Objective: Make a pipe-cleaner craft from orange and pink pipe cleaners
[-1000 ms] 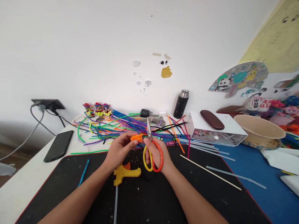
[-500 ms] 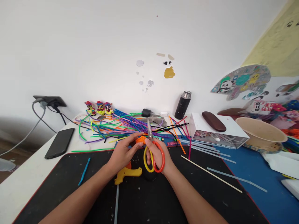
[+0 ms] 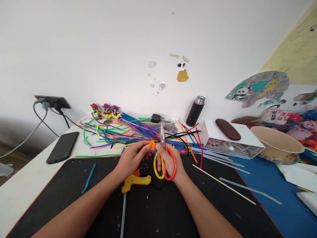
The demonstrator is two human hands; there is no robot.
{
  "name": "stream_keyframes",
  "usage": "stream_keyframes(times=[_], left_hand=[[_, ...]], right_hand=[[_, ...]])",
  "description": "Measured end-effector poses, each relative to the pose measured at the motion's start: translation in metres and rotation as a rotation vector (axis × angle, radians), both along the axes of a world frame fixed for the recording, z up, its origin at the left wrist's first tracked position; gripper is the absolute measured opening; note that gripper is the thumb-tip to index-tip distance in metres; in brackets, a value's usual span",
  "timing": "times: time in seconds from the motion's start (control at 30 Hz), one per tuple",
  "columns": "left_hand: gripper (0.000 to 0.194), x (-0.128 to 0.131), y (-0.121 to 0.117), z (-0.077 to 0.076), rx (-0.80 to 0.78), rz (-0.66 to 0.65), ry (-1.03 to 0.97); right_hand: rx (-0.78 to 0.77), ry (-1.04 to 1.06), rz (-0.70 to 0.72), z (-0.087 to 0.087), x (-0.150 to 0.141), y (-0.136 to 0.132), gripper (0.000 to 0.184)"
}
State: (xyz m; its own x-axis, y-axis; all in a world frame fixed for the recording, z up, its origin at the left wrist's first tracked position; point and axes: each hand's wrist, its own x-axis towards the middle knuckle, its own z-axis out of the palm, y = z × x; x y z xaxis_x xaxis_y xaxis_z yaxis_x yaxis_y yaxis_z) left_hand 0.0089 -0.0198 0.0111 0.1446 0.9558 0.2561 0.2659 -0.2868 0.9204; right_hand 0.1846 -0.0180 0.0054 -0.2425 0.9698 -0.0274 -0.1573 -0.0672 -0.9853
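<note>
Between the thumb and fingers of my left hand (image 3: 134, 156) is a small fuzzy orange piece (image 3: 152, 145), perhaps of bent pipe cleaner; the fingers partly cover it. My right hand (image 3: 173, 162) is closed around a pair of scissors (image 3: 162, 138) with one yellow and one red handle loop, blades pointing up and looking nearly closed. The right thumb is close beside the orange piece; I cannot tell whether it touches. Below my hands a yellow glue gun (image 3: 137, 180) lies on the black mat (image 3: 158, 211), a clear glue stick (image 3: 123, 215) extending from it.
Many coloured pipe cleaners (image 3: 128, 130) lie along the wall, beside three small figures (image 3: 107, 111). A black flask (image 3: 195, 111), a white box (image 3: 208, 132) and a beige bowl (image 3: 274, 135) stand to the right. A phone (image 3: 62, 147) lies left. A thin wooden stick (image 3: 224, 184) crosses the mat.
Both hands, with the orange piece and the scissors, have shifted slightly right. The orange piece is more covered by the left fingers than a second ago. The view has moved a little.
</note>
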Motion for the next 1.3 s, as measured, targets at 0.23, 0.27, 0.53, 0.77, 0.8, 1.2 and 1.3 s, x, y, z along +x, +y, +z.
stream_keyframes(times=[0.23,0.27,0.53,0.77,0.8,1.2,1.3], left_hand=[[0.038,-0.0014,-0.0014,0.0028,0.051,-0.065,0.123],[0.036,-0.0017,-0.0015,0.0039,0.065,-0.066,0.141],[0.029,-0.0035,-0.0004,0.0047,0.105,-0.002,0.052],[0.030,-0.0055,-0.0015,0.0025,0.057,-0.069,0.074],[0.029,-0.0055,-0.0014,0.0017,0.052,-0.078,0.078],[0.036,-0.0003,-0.0013,0.0070,-0.091,-0.070,-0.240],[0.040,-0.0008,-0.0004,0.0067,-0.129,-0.064,-0.269]], right_hand=[[0.011,-0.025,0.001,0.0024,-0.0001,-0.0013,0.050],[0.009,-0.021,0.002,0.0027,-0.0003,-0.0016,0.050],[-0.010,-0.005,0.021,-0.0016,-0.0021,-0.0032,0.052],[0.021,0.019,0.025,-0.0025,-0.0016,-0.0027,0.051],[0.014,0.022,0.032,-0.0028,-0.0020,-0.0027,0.050],[-0.009,0.050,0.045,-0.0011,-0.0043,-0.0060,0.053],[-0.003,0.067,0.023,0.0002,-0.0036,-0.0056,0.054]])
